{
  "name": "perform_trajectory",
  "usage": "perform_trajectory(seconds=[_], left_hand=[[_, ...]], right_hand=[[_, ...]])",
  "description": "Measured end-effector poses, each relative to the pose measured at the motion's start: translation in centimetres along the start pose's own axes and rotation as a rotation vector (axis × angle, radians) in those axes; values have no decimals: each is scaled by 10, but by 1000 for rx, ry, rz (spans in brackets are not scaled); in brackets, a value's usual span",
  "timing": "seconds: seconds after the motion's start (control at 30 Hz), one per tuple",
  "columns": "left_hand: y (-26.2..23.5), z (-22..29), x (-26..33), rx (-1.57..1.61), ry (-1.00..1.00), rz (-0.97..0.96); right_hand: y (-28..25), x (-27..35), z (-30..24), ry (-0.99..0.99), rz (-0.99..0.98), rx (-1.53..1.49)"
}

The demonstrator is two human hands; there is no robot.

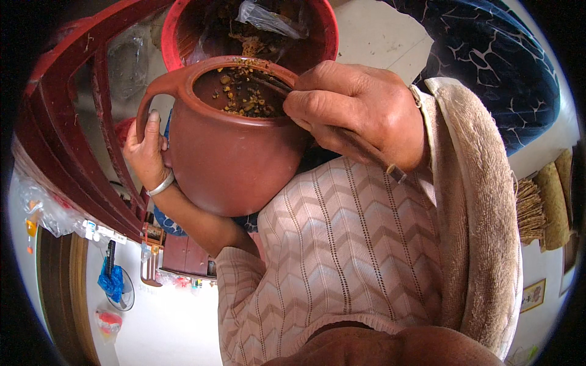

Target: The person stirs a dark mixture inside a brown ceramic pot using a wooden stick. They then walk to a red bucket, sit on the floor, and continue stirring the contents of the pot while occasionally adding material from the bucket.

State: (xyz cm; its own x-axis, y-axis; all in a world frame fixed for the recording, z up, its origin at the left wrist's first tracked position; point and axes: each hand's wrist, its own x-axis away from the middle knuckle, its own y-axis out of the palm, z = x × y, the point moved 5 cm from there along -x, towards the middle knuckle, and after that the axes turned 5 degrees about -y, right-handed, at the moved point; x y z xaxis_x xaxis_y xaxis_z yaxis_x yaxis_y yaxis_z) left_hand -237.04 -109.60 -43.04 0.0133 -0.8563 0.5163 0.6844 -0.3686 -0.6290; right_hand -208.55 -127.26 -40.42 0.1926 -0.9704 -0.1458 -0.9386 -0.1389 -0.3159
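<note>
A big reddish-brown clay pot point(238, 152) is tilted, its mouth facing away from me and over the edge of a red bucket point(332, 36). Wet yellow and dark bits point(247, 100) cling inside the pot, with a few on its rim. My left hand point(146, 149), with a white band at the wrist, is closed around the pot's side handle, thumb up. My right hand point(360, 110) grips dark sticks that look like chopsticks point(372, 155). Their far ends reach into the pot's mouth, and the near ends stick out below my hand.
Plastic film point(271, 19) and dark scraps lie in the bucket. A dark red wooden chair frame point(101, 110) stands at the left. Blue patterned cloth point(488, 67) is at the upper right, and a straw broom point(530, 210) at the far right.
</note>
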Motion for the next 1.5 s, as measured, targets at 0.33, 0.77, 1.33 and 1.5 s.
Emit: perform_trajectory(seconds=[0.33,0.77,1.33,1.5], left_hand=[[-4,-8,-1,24,12,14],[-16,-18,4,-4,248,-84],[-23,-29,-7,-184,-45,-97],[-15,-19,-4,-112,13,-91]], right_hand=[[-16,-2,-7,32,46,-276],[71,-2,50,535,-209,-389],[86,-13,43,260,-30,-481],[70,-11,37,147,38,-353]])
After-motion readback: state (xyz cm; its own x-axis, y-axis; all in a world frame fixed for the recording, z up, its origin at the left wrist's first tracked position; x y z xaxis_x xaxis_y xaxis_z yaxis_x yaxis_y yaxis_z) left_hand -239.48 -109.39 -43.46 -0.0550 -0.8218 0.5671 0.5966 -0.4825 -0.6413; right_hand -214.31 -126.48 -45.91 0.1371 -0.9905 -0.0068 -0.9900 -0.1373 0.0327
